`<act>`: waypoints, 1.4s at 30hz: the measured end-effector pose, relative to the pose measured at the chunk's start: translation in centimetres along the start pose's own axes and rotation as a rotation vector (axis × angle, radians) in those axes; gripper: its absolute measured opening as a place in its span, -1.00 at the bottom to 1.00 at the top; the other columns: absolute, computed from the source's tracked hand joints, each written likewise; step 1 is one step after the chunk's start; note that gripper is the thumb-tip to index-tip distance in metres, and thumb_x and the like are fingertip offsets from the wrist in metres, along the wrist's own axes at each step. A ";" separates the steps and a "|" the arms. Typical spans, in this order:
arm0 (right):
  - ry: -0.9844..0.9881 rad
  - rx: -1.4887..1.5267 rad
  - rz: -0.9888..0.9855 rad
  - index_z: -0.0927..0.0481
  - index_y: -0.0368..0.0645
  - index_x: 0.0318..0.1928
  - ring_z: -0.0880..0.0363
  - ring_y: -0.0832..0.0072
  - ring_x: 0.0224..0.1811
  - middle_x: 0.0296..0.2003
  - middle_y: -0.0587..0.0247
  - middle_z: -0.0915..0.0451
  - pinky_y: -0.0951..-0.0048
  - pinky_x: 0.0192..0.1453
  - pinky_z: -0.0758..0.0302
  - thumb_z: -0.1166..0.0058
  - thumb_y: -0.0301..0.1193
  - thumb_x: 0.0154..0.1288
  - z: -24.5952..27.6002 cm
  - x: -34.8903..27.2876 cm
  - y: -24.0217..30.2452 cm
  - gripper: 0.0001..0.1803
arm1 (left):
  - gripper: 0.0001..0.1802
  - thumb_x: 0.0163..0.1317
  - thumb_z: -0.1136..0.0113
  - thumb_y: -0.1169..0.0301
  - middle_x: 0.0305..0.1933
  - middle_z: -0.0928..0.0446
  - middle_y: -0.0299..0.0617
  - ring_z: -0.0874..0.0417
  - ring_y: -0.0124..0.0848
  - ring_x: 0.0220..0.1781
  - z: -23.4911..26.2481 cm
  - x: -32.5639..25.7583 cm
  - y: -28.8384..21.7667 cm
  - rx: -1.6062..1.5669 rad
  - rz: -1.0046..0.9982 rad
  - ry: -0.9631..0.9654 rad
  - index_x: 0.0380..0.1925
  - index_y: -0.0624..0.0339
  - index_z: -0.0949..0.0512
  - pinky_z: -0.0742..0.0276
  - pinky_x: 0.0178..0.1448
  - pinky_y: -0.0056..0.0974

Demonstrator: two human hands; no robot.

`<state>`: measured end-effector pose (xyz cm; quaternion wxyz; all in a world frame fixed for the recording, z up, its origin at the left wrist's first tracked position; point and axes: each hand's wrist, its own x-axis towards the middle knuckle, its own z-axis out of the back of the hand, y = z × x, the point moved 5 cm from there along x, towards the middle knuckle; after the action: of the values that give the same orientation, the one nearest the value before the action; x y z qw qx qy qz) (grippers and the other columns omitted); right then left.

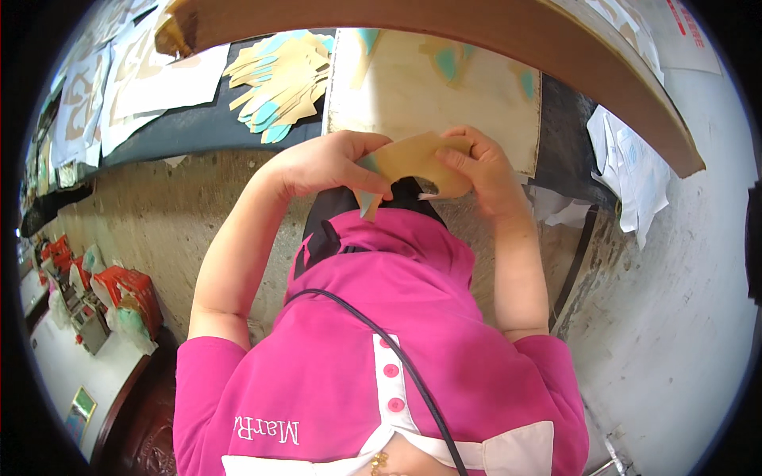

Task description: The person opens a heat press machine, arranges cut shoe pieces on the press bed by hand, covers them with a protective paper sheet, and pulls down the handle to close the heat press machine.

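A tan cut piece of sheet material [421, 159], curved along its lower edge and with a blue-green patch at its left end, is held up between both hands near the table's front edge. My left hand [333, 163] is closed on the left end, thumb and fingers pinching by the patch. On the right end, my right hand [480, 166] grips with the thumb on top and fingers behind. Beyond the hands lies a pale board [429, 99] bearing a few similar pieces. A fanned pile of tan and blue-green pieces [282, 79] rests left of the board.
A brown beam or shelf edge [444, 28] arches across the far side. White sheets with brown shapes [159, 75] lie at far left. Crumpled white paper [627, 170] hangs at right by a pale wall [690, 262]. Red baskets [131, 293] stand at lower left.
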<state>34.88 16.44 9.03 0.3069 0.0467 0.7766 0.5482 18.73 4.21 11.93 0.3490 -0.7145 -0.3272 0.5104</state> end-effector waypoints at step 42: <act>-0.552 0.561 0.105 -0.35 -0.21 0.25 -0.56 0.44 -0.01 -0.02 0.15 -0.47 0.38 0.05 -0.60 0.11 -0.59 0.40 0.8 -4.0 -4.3 -0.58 | -0.55 -0.01 -0.15 0.54 -0.30 -0.59 -0.32 -0.56 -0.29 -0.07 -0.7 7.3 -2.5 1.196 -0.842 -0.882 -0.04 -0.03 -0.59 -0.32 0.18 -0.08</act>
<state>39.66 13.72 6.76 0.4509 0.3138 0.7813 0.2963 21.05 11.46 10.54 0.6690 0.0351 -0.3468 0.6565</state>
